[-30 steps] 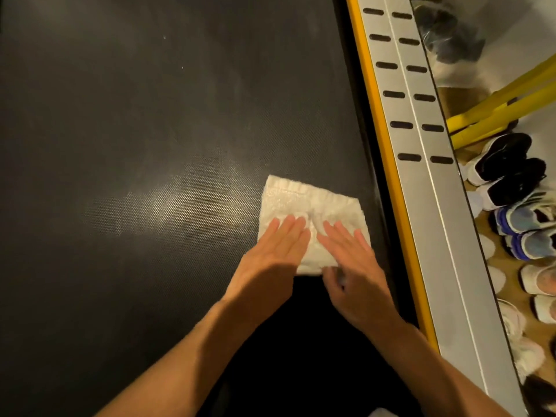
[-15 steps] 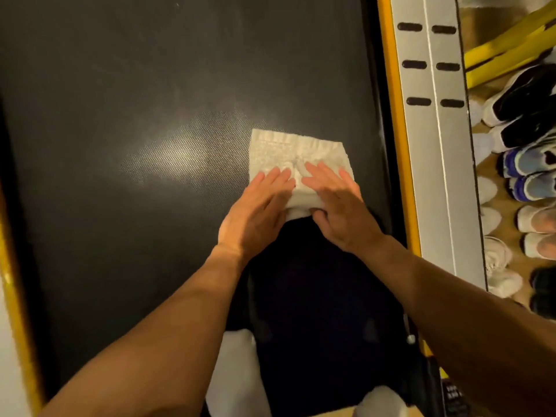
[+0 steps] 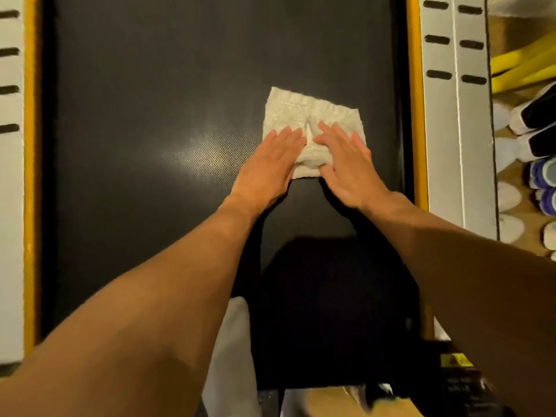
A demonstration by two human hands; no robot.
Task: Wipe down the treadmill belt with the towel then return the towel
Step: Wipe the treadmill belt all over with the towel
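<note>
white towel [image 3: 313, 115] flat on black belt [image 3: 150, 85], right of centre, small bunched ridge between hands. left hand [image 3: 270, 164] and right hand [image 3: 349, 167] side by side on towel's near half, fingers straight, close together, pressing flat, not gripping. towel's right edge near right yellow strip [image 3: 416, 115], narrow belt gap between. wide bare belt to left, up to left yellow strip [image 3: 30, 176], and on far side. grey side rail [image 3: 457, 145] right; shoes [image 3: 538, 115] on floor beyond.

Flat left hand [image 3: 270, 167] and right hand [image 3: 349, 167] cover the near half of the folded white terry towel [image 3: 301, 112]. Black-and-white shoes [image 3: 537, 111] are cut off at the picture's right edge.
</note>
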